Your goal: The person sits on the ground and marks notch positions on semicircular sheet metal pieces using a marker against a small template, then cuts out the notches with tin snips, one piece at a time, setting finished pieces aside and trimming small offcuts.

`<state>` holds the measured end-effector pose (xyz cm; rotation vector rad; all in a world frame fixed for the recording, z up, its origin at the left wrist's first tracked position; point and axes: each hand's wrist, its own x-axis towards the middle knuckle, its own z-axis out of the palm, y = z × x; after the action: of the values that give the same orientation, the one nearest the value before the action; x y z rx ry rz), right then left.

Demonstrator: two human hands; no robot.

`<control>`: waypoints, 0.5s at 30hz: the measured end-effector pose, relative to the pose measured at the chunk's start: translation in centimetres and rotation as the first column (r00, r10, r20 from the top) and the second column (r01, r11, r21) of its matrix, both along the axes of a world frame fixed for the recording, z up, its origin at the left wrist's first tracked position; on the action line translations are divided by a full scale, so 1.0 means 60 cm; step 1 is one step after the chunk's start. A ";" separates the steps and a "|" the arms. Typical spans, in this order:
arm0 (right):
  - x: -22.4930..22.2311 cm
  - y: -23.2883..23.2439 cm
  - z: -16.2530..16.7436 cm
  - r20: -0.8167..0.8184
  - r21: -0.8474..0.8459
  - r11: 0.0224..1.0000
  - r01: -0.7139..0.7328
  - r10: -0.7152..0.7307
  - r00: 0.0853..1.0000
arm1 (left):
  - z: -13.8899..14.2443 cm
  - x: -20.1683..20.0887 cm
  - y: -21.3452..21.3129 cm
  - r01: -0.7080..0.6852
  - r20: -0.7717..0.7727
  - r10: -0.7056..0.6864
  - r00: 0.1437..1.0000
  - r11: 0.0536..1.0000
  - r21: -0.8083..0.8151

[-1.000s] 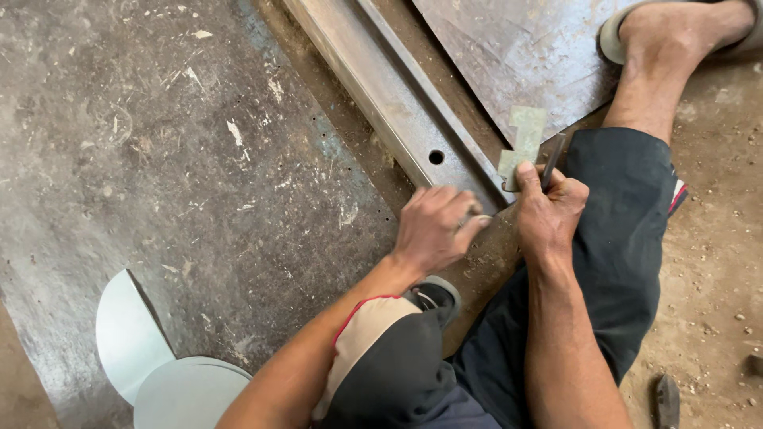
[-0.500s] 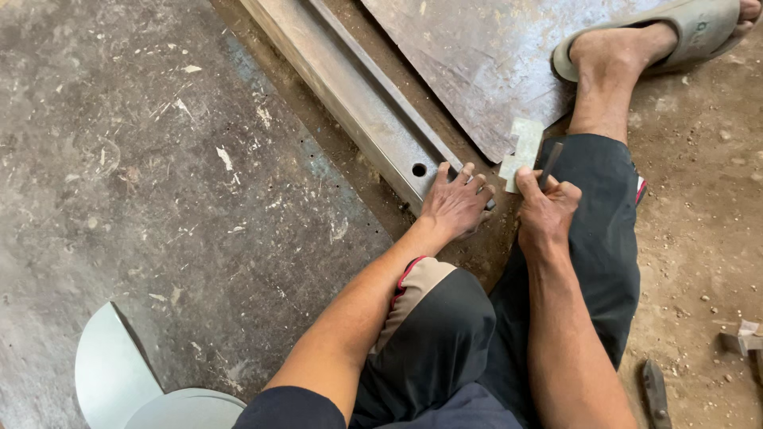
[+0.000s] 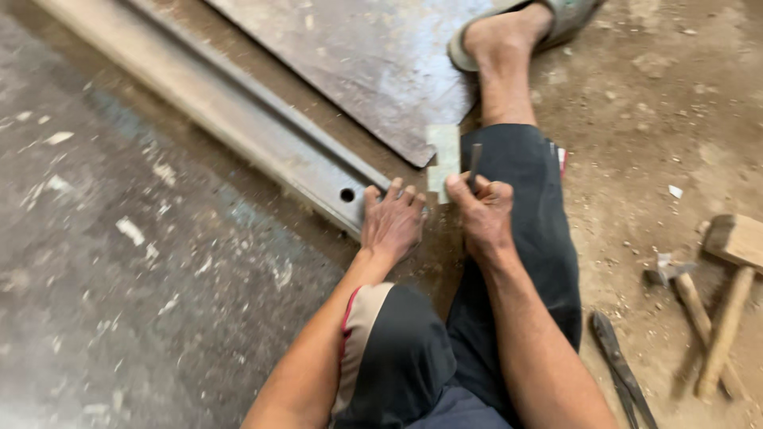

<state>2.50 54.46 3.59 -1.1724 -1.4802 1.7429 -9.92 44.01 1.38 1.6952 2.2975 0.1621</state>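
Right hand [image 3: 486,218] closes its grip on a thin dark rod [image 3: 474,165], held near upright. Just left of it stands a small pale metal plate [image 3: 443,159]. Left hand [image 3: 391,222], nearer the steel beam [image 3: 238,107], presses flat, fingers spread, on the beam's near end.

No packages, labels, signs or screens are in view

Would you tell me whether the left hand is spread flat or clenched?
Spread flat: the left hand lies palm down, fingers extended, on the end of the metal rail.
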 end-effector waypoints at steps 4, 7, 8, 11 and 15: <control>-0.027 -0.013 0.021 -0.106 -0.098 0.995 -0.030 0.019 0.994 | -0.007 -0.010 -0.003 -0.024 0.089 0.019 0.996 0.998 0.059; -0.006 -0.018 0.065 -0.182 -0.164 0.986 -0.028 -0.002 0.983 | -0.033 -0.009 -0.011 -0.025 0.104 0.019 0.994 0.998 0.058; 0.021 -0.018 0.086 -0.192 -0.176 0.984 -0.009 -0.025 0.981 | -0.044 -0.008 -0.013 -0.018 0.046 0.014 0.999 0.995 0.099; 0.183 -0.042 0.157 -0.210 -0.015 0.997 0.077 -0.078 0.974 | -0.069 -0.005 -0.031 -0.006 0.045 -0.005 0.999 0.968 0.252; 0.456 -0.122 0.214 0.302 0.238 0.896 0.375 -0.435 0.848 | -0.057 -0.007 -0.045 0.153 -0.018 -0.152 0.988 0.983 0.101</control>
<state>29.88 47.15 16.41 -1.6251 -1.4055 1.1383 -10.35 41.32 -2.05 1.9183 2.1891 0.2434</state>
